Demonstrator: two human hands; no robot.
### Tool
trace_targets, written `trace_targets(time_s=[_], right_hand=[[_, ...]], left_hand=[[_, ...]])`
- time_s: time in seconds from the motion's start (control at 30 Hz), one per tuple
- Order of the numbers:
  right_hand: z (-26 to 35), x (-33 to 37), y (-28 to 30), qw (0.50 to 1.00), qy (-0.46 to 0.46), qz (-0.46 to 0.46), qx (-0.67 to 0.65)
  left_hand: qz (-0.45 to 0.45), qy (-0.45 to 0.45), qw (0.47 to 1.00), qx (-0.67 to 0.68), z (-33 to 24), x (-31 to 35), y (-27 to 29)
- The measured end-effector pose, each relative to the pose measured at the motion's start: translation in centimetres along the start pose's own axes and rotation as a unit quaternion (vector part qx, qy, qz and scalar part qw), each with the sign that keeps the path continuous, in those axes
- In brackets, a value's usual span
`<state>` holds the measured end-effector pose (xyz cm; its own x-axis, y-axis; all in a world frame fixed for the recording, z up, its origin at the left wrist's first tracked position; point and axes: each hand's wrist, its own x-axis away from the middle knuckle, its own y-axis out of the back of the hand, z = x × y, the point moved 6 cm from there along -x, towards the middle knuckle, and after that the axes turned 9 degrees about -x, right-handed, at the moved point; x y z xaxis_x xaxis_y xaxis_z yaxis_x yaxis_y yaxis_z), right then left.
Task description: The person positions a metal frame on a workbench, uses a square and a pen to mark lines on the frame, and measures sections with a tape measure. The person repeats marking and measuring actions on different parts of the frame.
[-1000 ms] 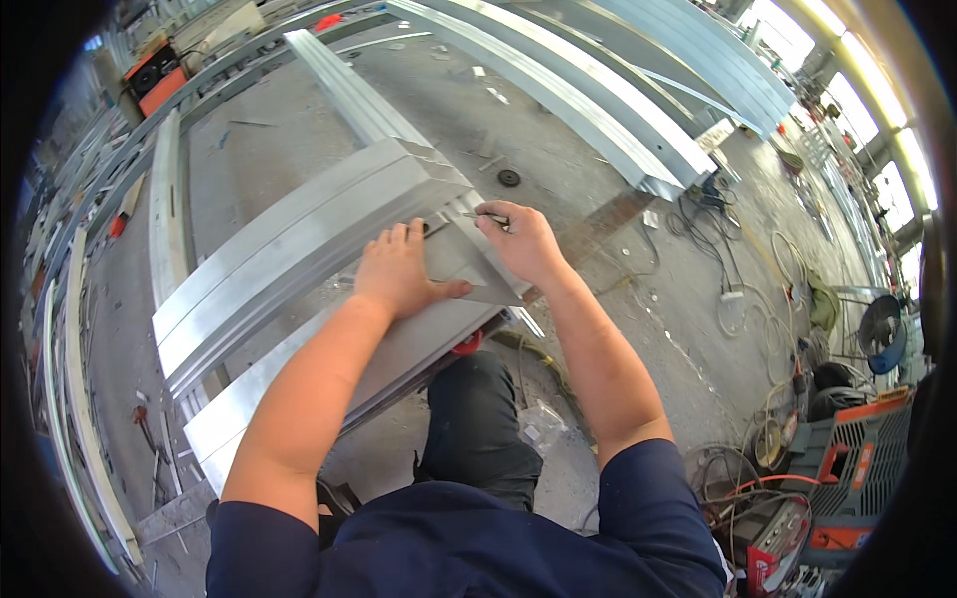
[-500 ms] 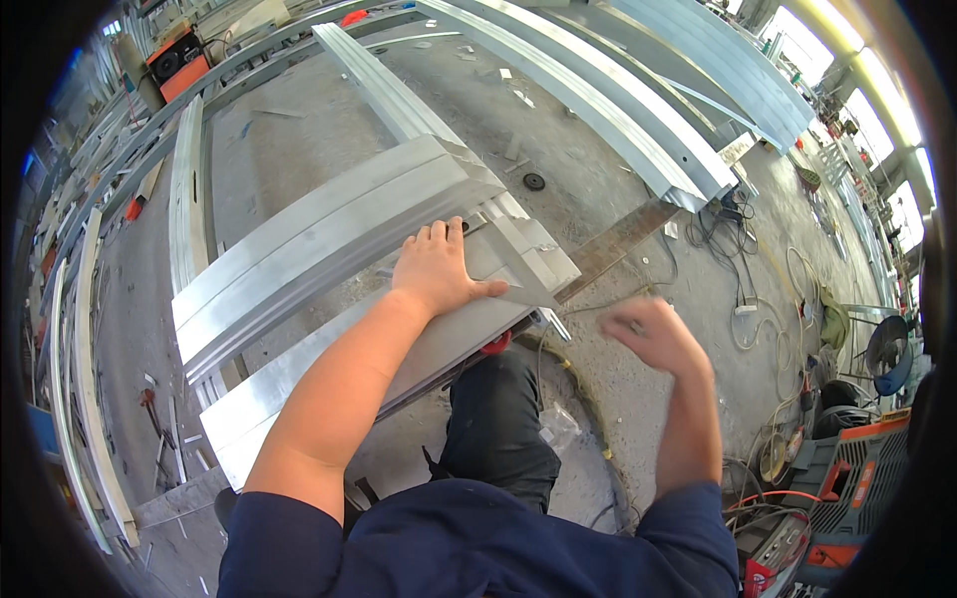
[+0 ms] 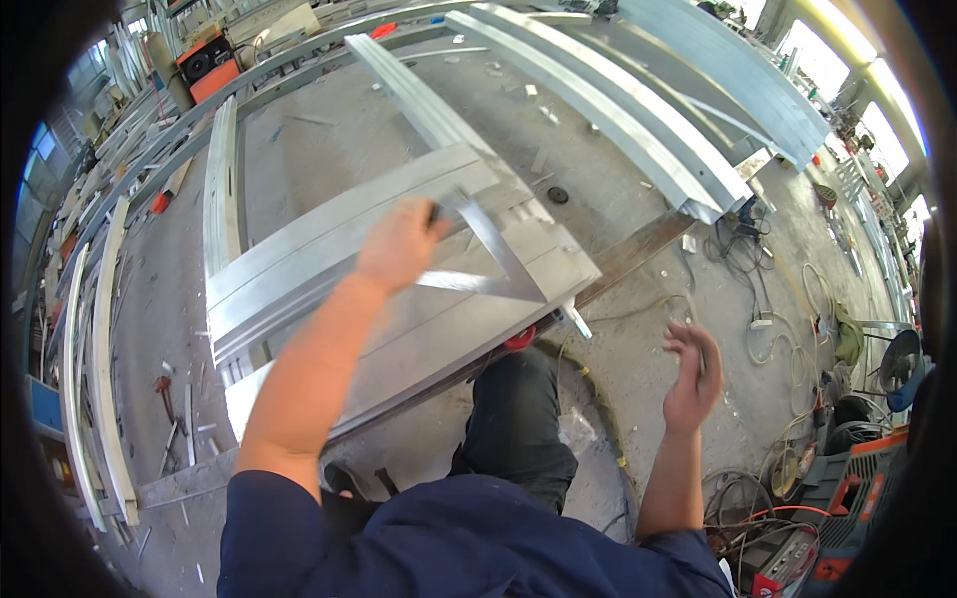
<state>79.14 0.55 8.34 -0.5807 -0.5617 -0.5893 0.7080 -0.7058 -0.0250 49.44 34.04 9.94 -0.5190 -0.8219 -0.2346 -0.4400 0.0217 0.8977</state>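
My left hand (image 3: 397,244), blurred by motion, is closed on a triangular metal set square (image 3: 503,254). It grips the square along one side, where a dark part shows by the fingers. The square hovers over or rests on the ends of pale metal profiles; I cannot tell which. Nearer me is a wide flat profile (image 3: 419,339), and just beyond it lies a broad grooved profile (image 3: 339,229). Out to the right, my right hand (image 3: 691,377) is raised above the floor with fingers bent and apart, holding nothing.
A long profile (image 3: 424,100) runs away from the work. Several long channels (image 3: 608,110) lie at the far right. Cables (image 3: 738,249) tangle on the floor, and a grey and orange tool case (image 3: 857,498) stands at the lower right. A small black wheel (image 3: 557,195) lies beyond the profiles.
My left hand, earlier pressed flat at the profile ends, has moved left and lifted with the set square. My right hand has moved down and right, its fingers uncurling.
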Motion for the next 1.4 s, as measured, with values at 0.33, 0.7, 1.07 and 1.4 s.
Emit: trace_targets(time_s=[0.33, 0.7, 1.07, 1.4], right_hand=[[-4.1, 11.6, -10.4, 0.926, 0.058, 0.358, 0.107], [-6.7, 22.0, -14.1, 0.860, 0.034, 0.476, 0.180], [-1.9, 24.4, -14.1, 0.866, 0.059, 0.458, 0.190], [-1.5, 23.8, -14.4, 0.870, 0.059, 0.457, 0.178]], left_hand=[[-0.384, 0.398, 0.731, 0.399, 26.5, 34.2, 17.8], [-0.349, 0.721, 0.594, 0.079, 41.7, 65.3, 7.1], [-0.093, 0.609, 0.742, -0.264, 51.9, 68.8, 6.7], [-0.135, 0.309, 0.941, 0.028, 21.3, 51.3, 8.0]])
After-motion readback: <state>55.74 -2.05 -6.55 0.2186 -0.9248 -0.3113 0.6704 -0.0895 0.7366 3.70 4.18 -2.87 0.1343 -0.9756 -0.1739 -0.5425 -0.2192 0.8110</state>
